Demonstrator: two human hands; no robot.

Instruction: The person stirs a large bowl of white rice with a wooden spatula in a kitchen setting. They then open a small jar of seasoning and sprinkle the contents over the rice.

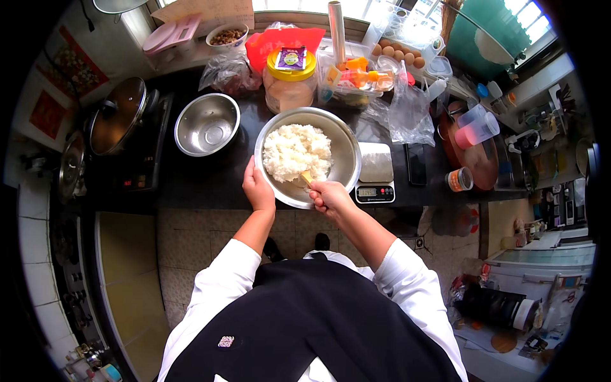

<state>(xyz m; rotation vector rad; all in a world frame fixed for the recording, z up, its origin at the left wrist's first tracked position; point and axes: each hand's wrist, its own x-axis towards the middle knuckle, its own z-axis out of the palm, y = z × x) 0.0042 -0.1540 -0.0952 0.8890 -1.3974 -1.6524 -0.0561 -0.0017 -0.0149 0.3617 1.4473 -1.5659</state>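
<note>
A wide stainless steel bowl [344, 152] stands at the front edge of the black counter. White cooked rice [296, 150] is heaped in its left part, and bare metal shows on the right. My left hand [258, 185] holds the bowl by its left rim, the thumb up along the side. In my right hand [330, 196] is the handle of a wooden spoon or paddle [306, 177], its far end hidden in the near edge of the rice. Just right of the bowl is a digital kitchen scale [376, 164] with a lit display.
An empty smaller steel bowl [208, 125] sits left. Beyond it are an induction cooktop [143, 167] and a lidded pan [118, 117]. Behind stand a yellow-lidded jar [289, 86] and a plastic bin [329, 81]. To the right lie a phone [416, 164], a small jar [459, 179] and a round board [477, 162].
</note>
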